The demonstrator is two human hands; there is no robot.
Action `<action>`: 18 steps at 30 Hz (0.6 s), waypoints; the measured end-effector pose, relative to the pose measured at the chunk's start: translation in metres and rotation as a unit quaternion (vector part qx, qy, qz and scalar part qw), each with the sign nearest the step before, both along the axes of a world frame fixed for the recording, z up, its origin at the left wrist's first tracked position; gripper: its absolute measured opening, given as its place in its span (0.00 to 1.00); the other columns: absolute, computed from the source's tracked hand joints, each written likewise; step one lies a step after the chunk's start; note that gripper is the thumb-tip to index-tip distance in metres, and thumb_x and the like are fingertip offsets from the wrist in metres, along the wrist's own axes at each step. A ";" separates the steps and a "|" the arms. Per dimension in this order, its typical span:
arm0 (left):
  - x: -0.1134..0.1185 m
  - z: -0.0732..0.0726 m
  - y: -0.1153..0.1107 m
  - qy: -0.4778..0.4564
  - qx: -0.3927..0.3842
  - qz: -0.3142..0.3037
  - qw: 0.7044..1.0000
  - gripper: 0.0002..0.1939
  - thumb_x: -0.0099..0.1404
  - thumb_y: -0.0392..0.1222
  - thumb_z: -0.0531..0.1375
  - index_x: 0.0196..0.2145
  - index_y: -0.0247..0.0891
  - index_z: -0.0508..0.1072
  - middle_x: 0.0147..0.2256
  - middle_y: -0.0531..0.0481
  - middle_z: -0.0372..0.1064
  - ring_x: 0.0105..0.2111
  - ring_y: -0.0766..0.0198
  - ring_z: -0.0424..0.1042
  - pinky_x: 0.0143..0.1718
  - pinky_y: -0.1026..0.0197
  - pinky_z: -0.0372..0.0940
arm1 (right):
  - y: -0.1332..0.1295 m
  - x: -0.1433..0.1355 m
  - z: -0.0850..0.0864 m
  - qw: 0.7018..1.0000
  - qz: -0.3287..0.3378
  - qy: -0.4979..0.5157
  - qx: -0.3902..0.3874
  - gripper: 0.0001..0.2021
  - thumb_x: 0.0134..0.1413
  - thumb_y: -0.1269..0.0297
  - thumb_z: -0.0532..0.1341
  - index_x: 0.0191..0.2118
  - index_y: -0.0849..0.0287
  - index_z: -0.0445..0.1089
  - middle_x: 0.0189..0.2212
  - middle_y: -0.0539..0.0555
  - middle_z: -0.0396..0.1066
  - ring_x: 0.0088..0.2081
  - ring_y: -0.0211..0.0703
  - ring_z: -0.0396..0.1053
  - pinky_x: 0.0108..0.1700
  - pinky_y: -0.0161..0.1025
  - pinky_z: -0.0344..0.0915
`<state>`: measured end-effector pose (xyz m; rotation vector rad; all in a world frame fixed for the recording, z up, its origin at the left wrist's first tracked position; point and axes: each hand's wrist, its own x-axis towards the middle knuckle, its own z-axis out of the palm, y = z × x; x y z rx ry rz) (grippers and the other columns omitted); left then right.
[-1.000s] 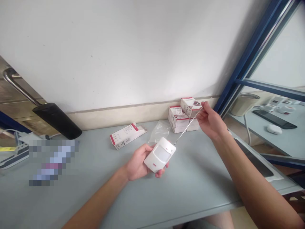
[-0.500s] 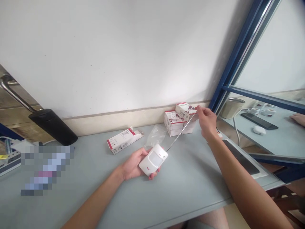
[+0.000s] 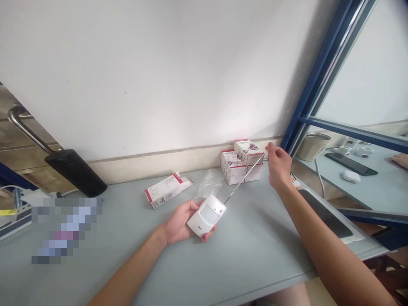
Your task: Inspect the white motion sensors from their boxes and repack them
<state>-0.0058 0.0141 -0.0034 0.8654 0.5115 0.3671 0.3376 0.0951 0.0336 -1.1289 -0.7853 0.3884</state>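
A white sensor device [image 3: 207,215] with a small red logo rests in my left hand [image 3: 182,221], whose fingers wrap round its sides and underside. From its top corner a thin metal antenna [image 3: 244,178] slants up to the right. My right hand [image 3: 279,165] pinches the antenna's far tip between thumb and fingers. Behind the antenna are stacked red and white boxes [image 3: 237,173]. An opened red and white box [image 3: 167,190] lies behind my left hand, with a clear plastic bag [image 3: 209,182] beside it.
A black padded armrest [image 3: 75,173] stands at the left, near a pixelated object [image 3: 68,229] and a power strip [image 3: 15,221]. At the right lies a dark tablet-like panel [image 3: 325,212]. Beyond the blue frame [image 3: 318,72] are a pot, a phone, a white case and part of a hand.
The view has shifted slightly. My right hand has moved a little to the right with the antenna tip, while the device stays in my left hand.
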 end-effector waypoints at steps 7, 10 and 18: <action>0.004 0.006 -0.003 -0.023 0.009 -0.007 1.000 0.30 0.64 0.49 0.51 0.62 0.38 0.64 0.39 0.39 0.77 0.32 0.51 0.75 0.38 0.53 0.61 | -0.003 0.011 0.011 0.990 0.104 0.088 0.043 0.30 0.44 0.35 0.75 0.24 0.54 0.62 0.20 0.40 0.49 0.21 0.32 0.44 0.22 0.36 0.47; 0.007 0.008 -0.006 -0.027 0.021 0.005 0.999 0.31 0.64 0.48 0.51 0.64 0.38 0.64 0.39 0.40 0.77 0.31 0.52 0.74 0.36 0.53 0.61 | -0.005 0.011 0.014 0.986 0.115 0.106 0.062 0.30 0.42 0.39 0.77 0.23 0.55 0.61 0.21 0.41 0.50 0.22 0.31 0.44 0.22 0.36 0.46; 0.001 0.011 -0.011 -0.010 0.065 0.032 0.997 0.32 0.68 0.50 0.53 0.66 0.34 0.64 0.38 0.38 0.76 0.30 0.54 0.72 0.35 0.54 0.59 | -0.017 0.005 0.021 0.988 0.054 0.049 0.134 0.25 0.48 0.41 0.76 0.22 0.53 0.66 0.21 0.45 0.53 0.24 0.36 0.44 0.24 0.39 0.47</action>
